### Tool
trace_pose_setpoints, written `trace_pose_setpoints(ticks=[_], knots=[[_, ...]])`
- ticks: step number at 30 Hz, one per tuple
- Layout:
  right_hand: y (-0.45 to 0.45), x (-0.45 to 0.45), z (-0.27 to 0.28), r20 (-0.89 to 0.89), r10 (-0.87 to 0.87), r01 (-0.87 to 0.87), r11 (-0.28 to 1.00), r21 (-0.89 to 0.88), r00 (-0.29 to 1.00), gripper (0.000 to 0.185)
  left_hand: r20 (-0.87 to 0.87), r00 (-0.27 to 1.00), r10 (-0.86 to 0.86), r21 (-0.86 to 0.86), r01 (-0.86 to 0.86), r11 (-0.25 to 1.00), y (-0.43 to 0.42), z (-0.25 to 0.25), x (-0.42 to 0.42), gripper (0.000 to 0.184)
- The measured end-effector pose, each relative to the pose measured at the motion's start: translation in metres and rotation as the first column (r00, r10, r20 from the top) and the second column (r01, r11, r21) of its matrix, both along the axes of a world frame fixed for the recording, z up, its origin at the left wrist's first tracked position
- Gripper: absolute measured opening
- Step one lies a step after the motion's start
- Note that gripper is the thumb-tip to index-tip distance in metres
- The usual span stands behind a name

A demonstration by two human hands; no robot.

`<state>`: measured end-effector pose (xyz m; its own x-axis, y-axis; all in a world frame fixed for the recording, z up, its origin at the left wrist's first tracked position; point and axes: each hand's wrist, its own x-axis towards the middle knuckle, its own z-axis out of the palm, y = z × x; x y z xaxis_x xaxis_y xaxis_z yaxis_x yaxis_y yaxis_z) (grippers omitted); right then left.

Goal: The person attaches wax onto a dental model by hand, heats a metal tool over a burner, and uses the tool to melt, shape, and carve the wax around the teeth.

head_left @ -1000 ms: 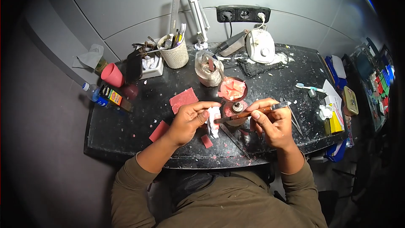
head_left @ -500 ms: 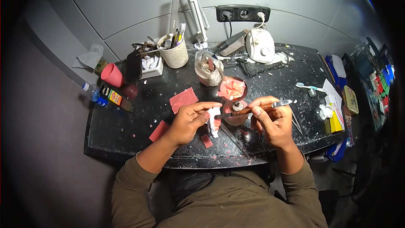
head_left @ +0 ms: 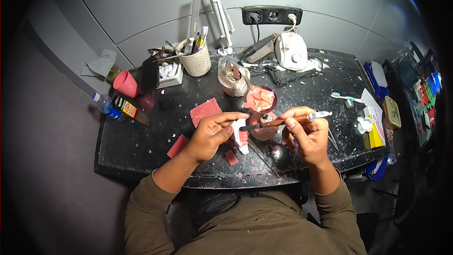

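My left hand (head_left: 207, 138) grips a white plaster dental model (head_left: 243, 147) with pink wax along it, between thumb and fingers. In my right hand (head_left: 307, 137) is a wax knife (head_left: 274, 123) with a brown wooden handle, held nearly level. Its dark blade lies over the upper part of the model; whether it touches the wax I cannot tell. Behind the knife stands a glass spirit lamp (head_left: 264, 133). Pink wax sheets (head_left: 205, 112) and a small wax piece (head_left: 231, 157) lie near my left hand. A thin metal tool (head_left: 264, 158) rests beside the model.
A bowl of pink wax scraps (head_left: 260, 99) and a bag-lined jar (head_left: 233, 82) stand behind my hands. Farther back are a tool cup (head_left: 195, 62) and a white respirator mask (head_left: 290, 52). A pink cup (head_left: 126, 84) is left; a toothbrush (head_left: 347, 97) lies right.
The knife blade has shifted slightly up along the model, and the handle has rolled in my right fingers. The model has turned a little, showing more of its pink wax.
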<state>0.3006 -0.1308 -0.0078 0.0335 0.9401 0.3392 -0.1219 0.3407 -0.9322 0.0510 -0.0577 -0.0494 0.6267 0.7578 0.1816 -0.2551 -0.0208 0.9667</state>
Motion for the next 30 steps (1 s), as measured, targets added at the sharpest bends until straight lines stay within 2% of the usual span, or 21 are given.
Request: trace_pose_setpoints(ticks=[2,4,9,12,14,18,20,23,26,30], knots=[[0.0,0.002,0.0,0.009,-0.014,0.015,1.0,-0.017,1.0,0.011,-0.028,0.999,-0.026,-0.034,0.025,0.999,0.0,0.002,-0.002,0.036],[0.0,0.003,-0.001,0.003,0.056,-0.056,0.998,0.007,0.998,0.012,-0.008,1.0,-0.025,-0.035,0.025,0.999,-0.001,0.002,0.0,0.037],[0.0,0.002,0.0,-0.008,-0.004,0.003,1.0,-0.019,1.0,0.011,0.0,0.999,-0.048,-0.067,0.048,0.997,0.0,0.002,-0.003,0.038],[-0.001,0.003,-0.001,-0.009,0.089,-0.089,0.996,0.01,0.996,0.011,0.006,0.998,-0.061,-0.077,0.061,0.995,0.0,0.003,-0.002,0.039],[0.0,-0.001,0.001,0.0,-0.031,0.031,0.999,0.009,1.0,0.011,0.013,1.0,-0.02,-0.064,0.02,0.998,-0.002,0.007,-0.001,0.039],[-0.001,0.001,-0.001,0.014,-0.05,0.05,0.998,0.037,0.999,0.011,0.005,1.0,0.004,-0.091,-0.004,0.996,-0.003,0.01,-0.001,0.037],[0.0,0.002,-0.002,0.027,-0.101,0.099,0.994,0.05,0.995,0.011,0.004,1.0,0.023,-0.051,-0.023,0.998,-0.003,0.012,-0.002,0.036],[-0.001,0.001,-0.002,0.037,-0.083,0.082,0.996,0.041,0.996,0.011,0.019,0.999,0.046,0.0,-0.046,0.999,-0.003,0.012,0.0,0.036],[0.001,-0.001,-0.002,0.027,-0.122,0.12,0.99,0.078,0.992,0.011,0.023,0.997,0.069,-0.009,-0.069,0.998,-0.003,0.01,0.0,0.037],[0.004,0.005,-0.003,-0.007,-0.193,0.193,0.981,0.02,0.981,0.012,0.045,0.998,0.046,-0.033,-0.044,0.998,-0.002,0.01,0.0,0.036]])
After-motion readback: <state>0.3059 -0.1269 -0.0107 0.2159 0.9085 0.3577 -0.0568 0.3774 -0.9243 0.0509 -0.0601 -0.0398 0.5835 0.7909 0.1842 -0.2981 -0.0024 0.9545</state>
